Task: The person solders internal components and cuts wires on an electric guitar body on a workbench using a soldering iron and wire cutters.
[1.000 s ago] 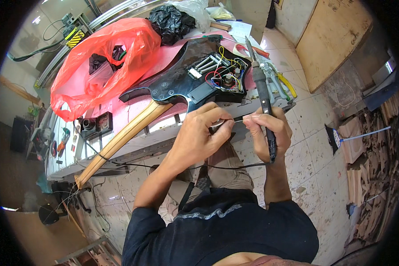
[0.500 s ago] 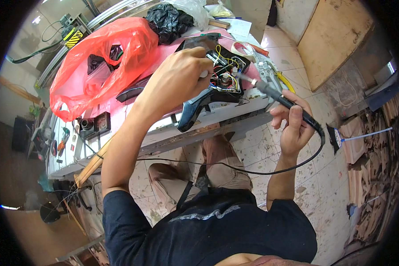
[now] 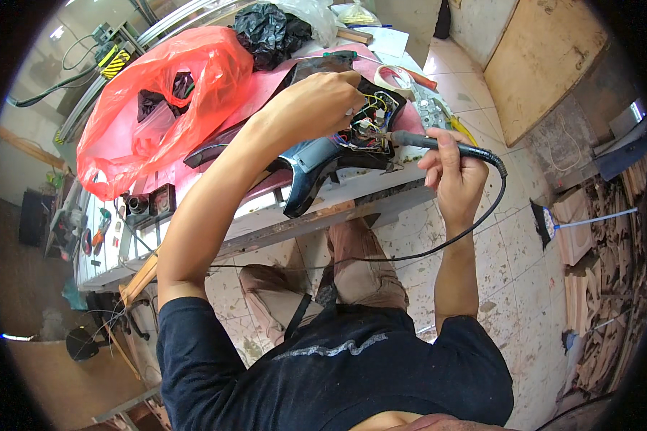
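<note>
A soldering iron (image 3: 467,149) with a black cable lies in my right hand (image 3: 461,176), its fingers wrapped round the handle. The iron's tip points left and reaches the wired interior of an opened black device (image 3: 370,129); whether it touches a part is too small to tell. My left hand (image 3: 320,100) is closed over the device's left side, fingertips bent down toward the coloured wires (image 3: 376,108). What it holds, if anything, is hidden behind the fingers. Smooth dark-blue arms (image 3: 295,188) of the housing stick out toward the table's front edge.
A red plastic bag (image 3: 223,72) and a black bag (image 3: 269,32) lie left and behind. Beyond the device are a tape roll (image 3: 394,77) and wire-stripping pliers (image 3: 430,113). A soldering paste tin (image 3: 162,200) stands at the left. The iron's cable (image 3: 402,257) crosses over my lap.
My right hand has moved left and slightly up, bringing the iron's tip into the device. My left hand has shifted a little right, and its fingers have turned farther down over the wires.
</note>
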Demonstrator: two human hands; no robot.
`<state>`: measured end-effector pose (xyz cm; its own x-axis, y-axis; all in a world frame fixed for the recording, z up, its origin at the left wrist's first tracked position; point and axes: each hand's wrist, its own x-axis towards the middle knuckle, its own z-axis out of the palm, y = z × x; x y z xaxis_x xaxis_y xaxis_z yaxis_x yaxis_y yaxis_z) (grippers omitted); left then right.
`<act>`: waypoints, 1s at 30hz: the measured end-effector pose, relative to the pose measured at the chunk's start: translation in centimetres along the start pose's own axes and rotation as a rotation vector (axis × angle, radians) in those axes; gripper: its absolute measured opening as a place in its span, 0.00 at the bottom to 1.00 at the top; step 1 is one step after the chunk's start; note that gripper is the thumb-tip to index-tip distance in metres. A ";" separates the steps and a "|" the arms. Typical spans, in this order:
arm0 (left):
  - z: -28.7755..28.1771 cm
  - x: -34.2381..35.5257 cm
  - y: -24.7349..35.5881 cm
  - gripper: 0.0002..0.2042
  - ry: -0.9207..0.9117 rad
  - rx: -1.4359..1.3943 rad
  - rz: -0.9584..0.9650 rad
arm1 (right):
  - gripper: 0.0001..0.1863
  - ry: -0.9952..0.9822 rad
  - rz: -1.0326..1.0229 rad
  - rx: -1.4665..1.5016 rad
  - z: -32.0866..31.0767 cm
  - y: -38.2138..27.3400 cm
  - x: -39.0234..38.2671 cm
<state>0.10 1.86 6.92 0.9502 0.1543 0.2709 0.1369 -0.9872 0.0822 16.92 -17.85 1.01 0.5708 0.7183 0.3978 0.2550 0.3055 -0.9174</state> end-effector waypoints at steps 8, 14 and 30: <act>0.4 1.0 -0.2 0.04 -0.137 0.075 -0.068 | 0.16 -0.009 0.027 -0.012 0.3 0.3 0.4; 0.5 0.9 -0.2 0.03 -0.097 0.076 -0.050 | 0.16 -0.030 0.010 -0.011 0.5 0.7 0.7; 0.7 0.8 -0.5 0.04 -0.139 0.102 -0.058 | 0.16 -0.038 0.013 -0.005 0.6 0.6 1.0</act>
<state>1.00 2.45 6.46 0.9684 0.2114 0.1326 0.2139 -0.9768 -0.0053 17.17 -16.60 0.87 0.5440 0.7456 0.3849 0.2513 0.2929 -0.9225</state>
